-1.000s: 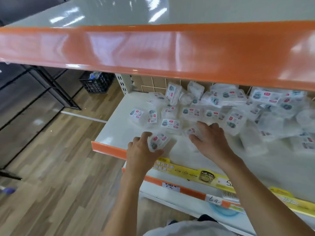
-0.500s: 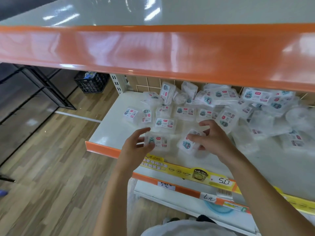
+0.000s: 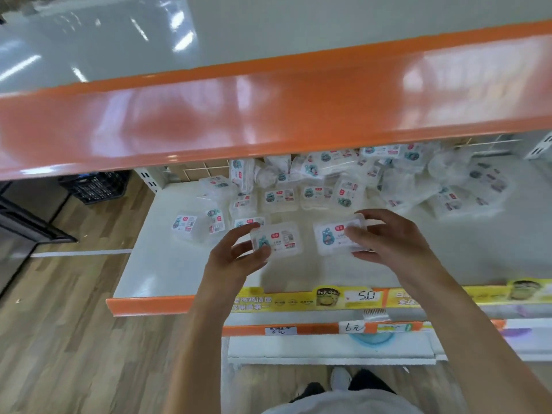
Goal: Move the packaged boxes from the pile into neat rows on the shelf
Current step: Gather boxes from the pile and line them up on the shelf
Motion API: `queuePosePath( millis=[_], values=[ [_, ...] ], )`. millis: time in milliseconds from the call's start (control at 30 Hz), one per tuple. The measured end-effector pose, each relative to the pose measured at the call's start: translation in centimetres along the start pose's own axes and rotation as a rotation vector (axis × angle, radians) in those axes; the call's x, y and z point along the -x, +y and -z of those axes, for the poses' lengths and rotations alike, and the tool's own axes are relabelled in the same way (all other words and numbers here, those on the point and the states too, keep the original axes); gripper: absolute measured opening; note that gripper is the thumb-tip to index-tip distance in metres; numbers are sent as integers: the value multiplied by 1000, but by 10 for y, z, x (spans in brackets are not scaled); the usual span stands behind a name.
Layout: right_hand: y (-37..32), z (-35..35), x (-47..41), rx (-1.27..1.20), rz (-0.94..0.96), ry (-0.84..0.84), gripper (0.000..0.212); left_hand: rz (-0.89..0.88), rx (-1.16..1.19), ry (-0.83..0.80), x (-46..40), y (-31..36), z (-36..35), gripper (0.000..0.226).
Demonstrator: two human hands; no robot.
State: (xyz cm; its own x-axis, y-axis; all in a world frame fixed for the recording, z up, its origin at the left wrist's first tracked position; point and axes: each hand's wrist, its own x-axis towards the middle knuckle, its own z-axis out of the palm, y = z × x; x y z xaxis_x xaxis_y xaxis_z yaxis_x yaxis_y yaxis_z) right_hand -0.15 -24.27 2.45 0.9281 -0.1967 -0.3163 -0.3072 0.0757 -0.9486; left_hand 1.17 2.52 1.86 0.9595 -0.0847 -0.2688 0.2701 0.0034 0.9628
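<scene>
One clear box (image 3: 279, 239) pinched in left fingers (image 3: 239, 237), another box (image 3: 337, 236) between right fingers (image 3: 357, 234), both just above the shelf (image 3: 167, 264)

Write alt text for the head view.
Two hands each hold a small clear packaged box over a white shelf: left hand on one box, right hand on another. A jumbled pile of boxes lies behind.

Both forearms bare, no sleeves showing; a pale grey-white top (image 3: 337, 404), dark trousers (image 3: 370, 380), one white shoe (image 3: 340, 379) below
</scene>
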Motion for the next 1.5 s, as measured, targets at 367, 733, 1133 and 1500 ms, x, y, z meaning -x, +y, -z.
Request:
queuePosePath(
  millis=[367,733,1133,1500],
  values=[
    [18,78,73,-203,122,494,29,-33,-159,-393,-20,9,-96,40],
    [41,187,134,-270,158,747,29,-52,-193,-637,-12,0,-231,45],
    [47,369,191,-245,166,777,26,-23,-155,-688,54,-24,-428,43],
    [48,498,192,-263,135,782,26,-26,-168,-690,76,-29,-555,41]
  ],
)
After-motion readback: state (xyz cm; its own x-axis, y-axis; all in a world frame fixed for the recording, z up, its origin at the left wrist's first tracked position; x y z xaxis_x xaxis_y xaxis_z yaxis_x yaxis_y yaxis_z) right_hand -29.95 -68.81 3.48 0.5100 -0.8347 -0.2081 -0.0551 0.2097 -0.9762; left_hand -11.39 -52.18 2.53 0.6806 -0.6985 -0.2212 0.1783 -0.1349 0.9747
